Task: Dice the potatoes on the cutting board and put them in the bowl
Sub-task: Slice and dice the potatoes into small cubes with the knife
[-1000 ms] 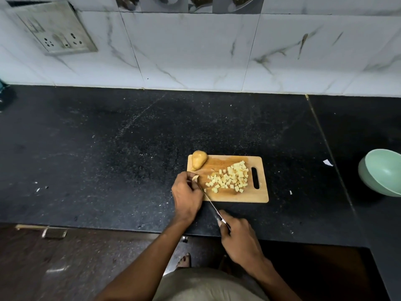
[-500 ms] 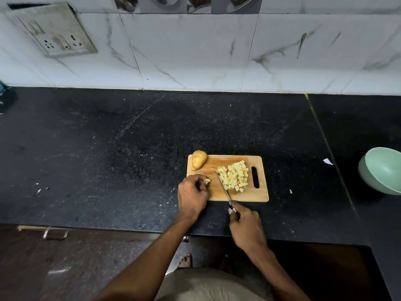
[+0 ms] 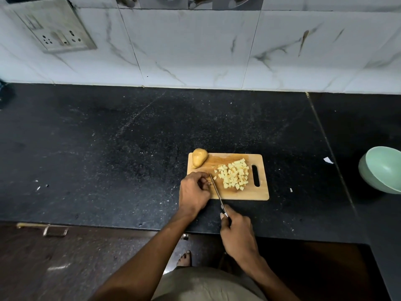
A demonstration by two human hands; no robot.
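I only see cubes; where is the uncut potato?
The uncut potato lies on the cutting board's far left corner, beyond the left hand.

Diced potato [image 3: 234, 173] heaped on board [image 3: 262, 192]

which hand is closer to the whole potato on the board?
Left. The left hand rests on the cutting board just below the whole potato. The right hand grips the knife off the board's near edge, farther away.
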